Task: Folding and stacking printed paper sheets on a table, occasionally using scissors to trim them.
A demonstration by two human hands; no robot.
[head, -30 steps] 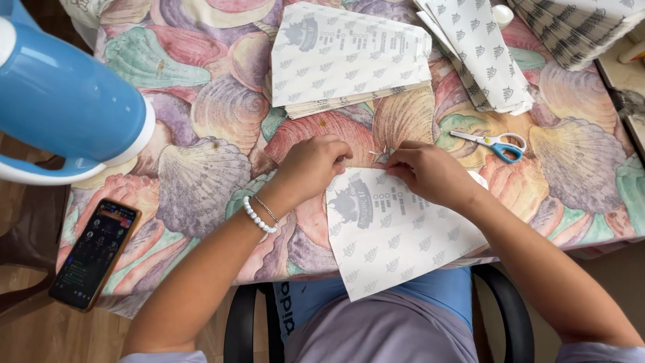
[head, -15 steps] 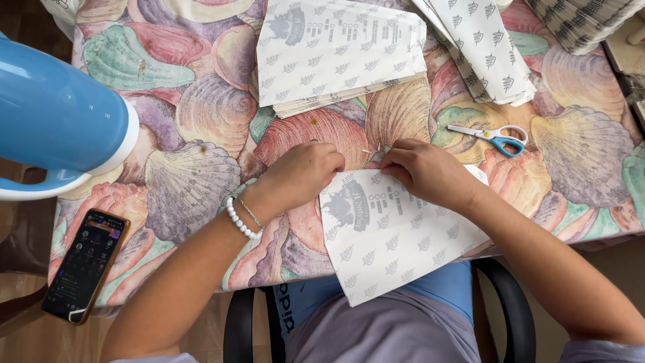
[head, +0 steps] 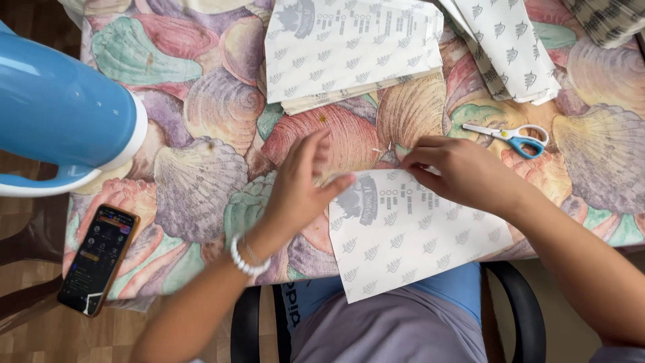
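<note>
Two hands work at one printed paper sheet [head: 410, 235] that lies on the near edge of a table [head: 201, 181] covered in a shell-pattern cloth, its lower corner hanging off over the person's lap. At the sheet's upper left corner the left hand [head: 299, 185] is open, fingers spread and raised, with the thumb tip touching the paper's edge; a white bead bracelet [head: 245, 259] circles that wrist. Over the sheet's top edge the right hand [head: 463, 171] lies with curled fingers pinching the paper there. A stack of similar printed sheets [head: 349, 50] sits farther back on the table, and another pile [head: 514, 44] lies to its right. Blue-handled scissors [head: 510, 136] rest just beyond the right hand, apart from it. Well to the left, a phone [head: 97, 259] with a lit screen lies at the table's corner, and a blue and white jug [head: 60, 114] stands above it at the frame's left edge
</note>
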